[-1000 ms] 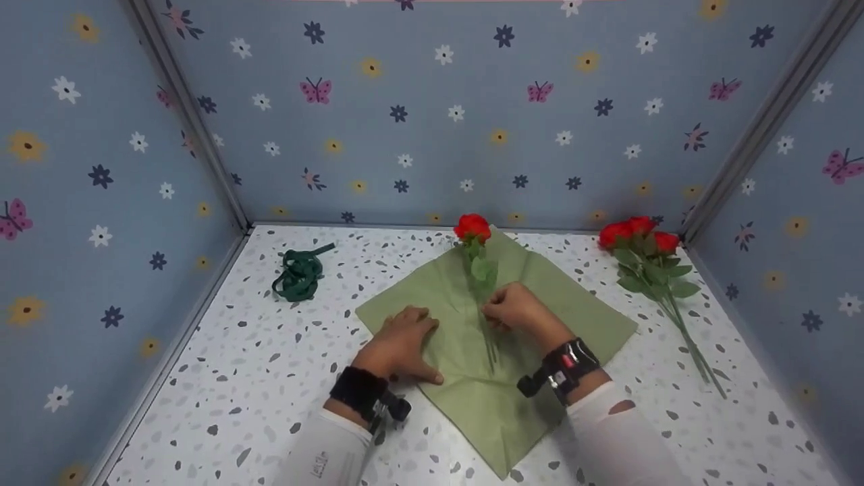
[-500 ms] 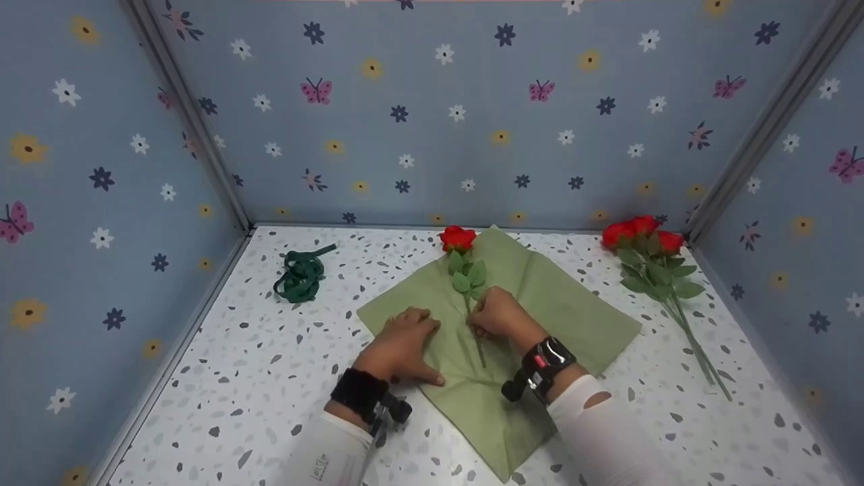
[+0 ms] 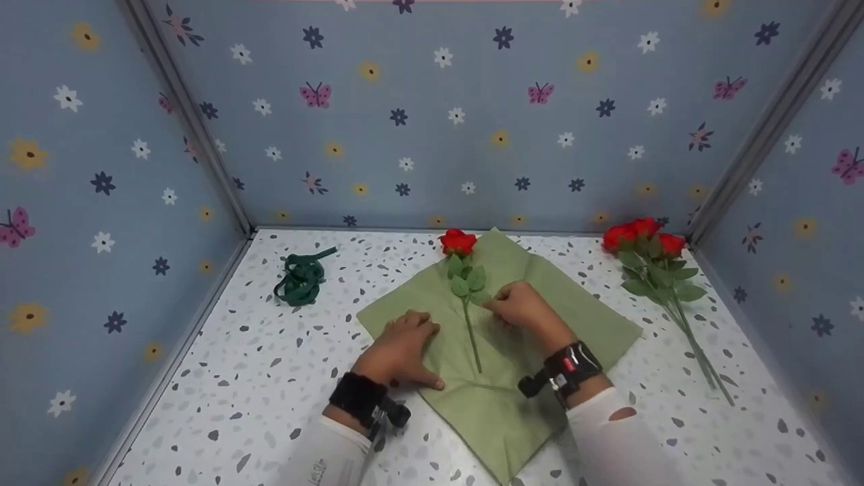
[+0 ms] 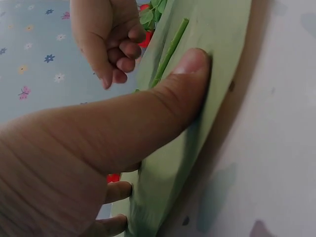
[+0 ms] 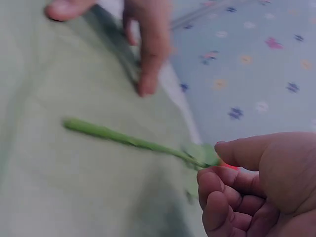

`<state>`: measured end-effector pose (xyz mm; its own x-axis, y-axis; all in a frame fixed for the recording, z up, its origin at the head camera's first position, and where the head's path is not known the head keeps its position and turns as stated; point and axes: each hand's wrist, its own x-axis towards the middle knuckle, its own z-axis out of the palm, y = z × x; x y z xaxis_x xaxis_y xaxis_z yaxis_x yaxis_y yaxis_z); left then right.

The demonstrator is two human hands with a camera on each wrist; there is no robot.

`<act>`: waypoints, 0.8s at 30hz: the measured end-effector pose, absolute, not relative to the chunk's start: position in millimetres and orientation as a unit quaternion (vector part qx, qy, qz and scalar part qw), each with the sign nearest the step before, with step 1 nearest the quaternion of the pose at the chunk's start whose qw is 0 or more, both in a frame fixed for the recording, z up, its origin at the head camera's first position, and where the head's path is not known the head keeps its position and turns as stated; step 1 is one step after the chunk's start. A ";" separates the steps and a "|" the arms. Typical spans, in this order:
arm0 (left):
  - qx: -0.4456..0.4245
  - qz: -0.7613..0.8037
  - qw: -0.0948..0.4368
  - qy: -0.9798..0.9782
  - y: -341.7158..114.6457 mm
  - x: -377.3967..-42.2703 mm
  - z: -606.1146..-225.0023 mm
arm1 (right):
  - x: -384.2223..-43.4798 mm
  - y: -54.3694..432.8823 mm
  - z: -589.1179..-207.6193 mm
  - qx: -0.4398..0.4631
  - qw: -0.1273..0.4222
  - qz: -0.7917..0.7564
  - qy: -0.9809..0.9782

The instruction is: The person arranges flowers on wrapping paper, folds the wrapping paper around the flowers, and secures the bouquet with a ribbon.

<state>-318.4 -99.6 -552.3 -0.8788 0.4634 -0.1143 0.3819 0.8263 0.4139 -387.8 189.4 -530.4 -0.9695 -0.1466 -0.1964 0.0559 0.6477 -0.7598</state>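
Observation:
A single red rose (image 3: 458, 241) with green leaves and a thin stem (image 3: 474, 341) lies on a sheet of green wrapping paper (image 3: 560, 304). My left hand (image 3: 403, 347) rests on the paper's left edge, thumb and fingers spread. In the left wrist view, the left thumb (image 4: 182, 84) lies along the paper near the stem's cut end. To the right of the stem is my right hand (image 3: 526, 310), its fingertips right at the rose's lowest leaf. Loosely curled fingers (image 5: 217, 207) show in the right wrist view, with a gap between thumb and index finger.
Several red roses (image 3: 641, 236) with long stems lie at the table's right side. A tangled dark green ribbon (image 3: 300, 280) sits at the back left. Flower-patterned wall panels (image 3: 432, 121) enclose the speckled white table (image 3: 229, 378).
The rose shifted a little left onto the paper between the first two frames, held by my right hand. That hand has since let go of the stem and moved right. The left hand stays put.

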 end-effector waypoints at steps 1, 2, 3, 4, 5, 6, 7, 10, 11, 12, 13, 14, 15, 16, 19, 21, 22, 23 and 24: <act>0.221 0.193 0.107 0.950 -99.2 -317.6 -552.6 | -387.9 200.5 -526.3 -0.017 0.119 -0.420 0.900; 0.220 0.191 0.111 0.950 -98.8 -316.7 -553.0 | -388.0 212.0 -521.9 -0.008 0.116 -0.418 0.901; 0.218 0.190 0.114 0.950 -98.5 -315.8 -553.2 | -388.0 224.0 -517.8 -0.002 0.112 -0.415 0.903; 0.218 0.190 0.117 0.950 -98.3 -315.1 -553.6 | -388.0 236.3 -513.8 0.007 0.109 -0.413 0.904; 0.218 0.191 0.119 0.950 -98.3 -314.3 -554.0 | -387.7 248.9 -510.0 0.017 0.106 -0.413 0.904; 0.217 0.192 0.122 0.949 -98.3 -313.6 -554.4 | -387.3 261.3 -506.5 0.024 0.101 -0.414 0.904; 0.217 0.193 0.124 0.949 -98.5 -313.1 -554.9 | -386.2 274.2 -503.6 0.030 0.095 -0.413 0.905; 0.216 0.195 0.132 0.948 -98.6 -312.1 -555.9 | -380.4 310.6 -500.7 0.048 0.077 -0.415 0.905; 0.215 0.195 0.133 0.948 -98.7 -311.8 -556.1 | -377.5 322.1 -501.2 0.054 0.073 -0.413 0.906; 0.214 0.196 0.134 0.948 -98.5 -311.8 -556.3 | -374.4 333.2 -502.4 0.064 0.070 -0.412 0.906; 0.213 0.197 0.135 0.947 -98.1 -311.9 -556.3 | -371.2 343.8 -504.3 0.074 0.068 -0.410 0.907; 0.211 0.198 0.137 0.947 -97.6 -311.8 -556.0 | -367.6 353.0 -505.9 0.089 0.067 -0.408 0.906; 0.212 0.198 0.137 0.947 -97.0 -311.9 -556.1 | -364.0 362.4 -508.0 0.100 0.066 -0.406 0.906; 0.212 0.198 0.137 0.947 -96.2 -311.9 -556.1 | -360.4 371.2 -509.7 0.112 0.067 -0.403 0.906; 0.215 0.201 0.137 0.946 -93.6 -311.8 -555.9 | -349.3 396.4 -512.5 0.145 0.061 -0.389 0.908; 0.217 0.201 0.136 0.945 -92.2 -311.1 -556.5 | -342.1 413.4 -512.6 0.160 0.058 -0.371 0.913; 0.217 0.202 0.137 0.945 -91.7 -310.8 -556.7 | -338.3 421.8 -512.0 0.169 0.056 -0.361 0.916; 0.217 0.201 0.138 0.945 -91.2 -310.5 -557.1 | -334.6 430.3 -511.7 0.177 0.051 -0.348 0.919; 0.217 0.202 0.137 0.945 -91.0 -310.2 -557.7 | -331.0 438.6 -511.3 0.184 0.047 -0.333 0.924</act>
